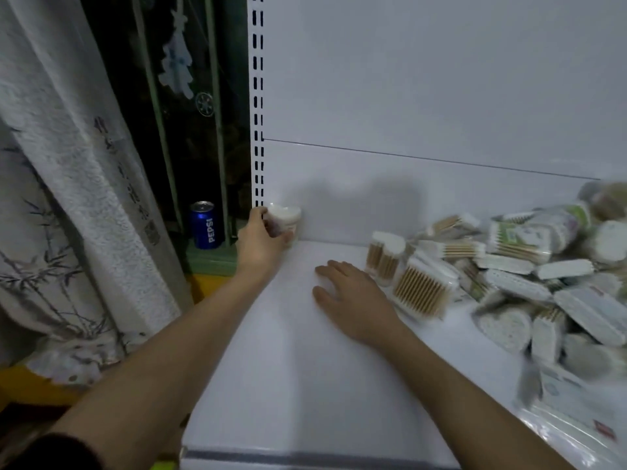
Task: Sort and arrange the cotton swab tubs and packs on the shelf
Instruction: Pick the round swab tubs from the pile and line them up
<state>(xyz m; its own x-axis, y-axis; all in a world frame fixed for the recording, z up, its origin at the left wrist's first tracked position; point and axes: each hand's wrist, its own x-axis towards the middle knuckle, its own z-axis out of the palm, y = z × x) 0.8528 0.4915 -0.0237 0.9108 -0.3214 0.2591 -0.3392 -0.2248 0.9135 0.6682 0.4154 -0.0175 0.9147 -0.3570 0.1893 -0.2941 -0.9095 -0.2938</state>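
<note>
My left hand grips a small tub at the shelf's ten o'clock corner, against the back panel. My right hand rests flat, fingers relaxed, holding nothing. The pile sits at three o'clock. Letting go carelessly could tip the tub off the left edge.

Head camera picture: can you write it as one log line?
left hand: grips small round white swab tub, back-left corner of white shelf | right hand: flat on shelf | jumbled swab packs pile: right, unsorted
</note>
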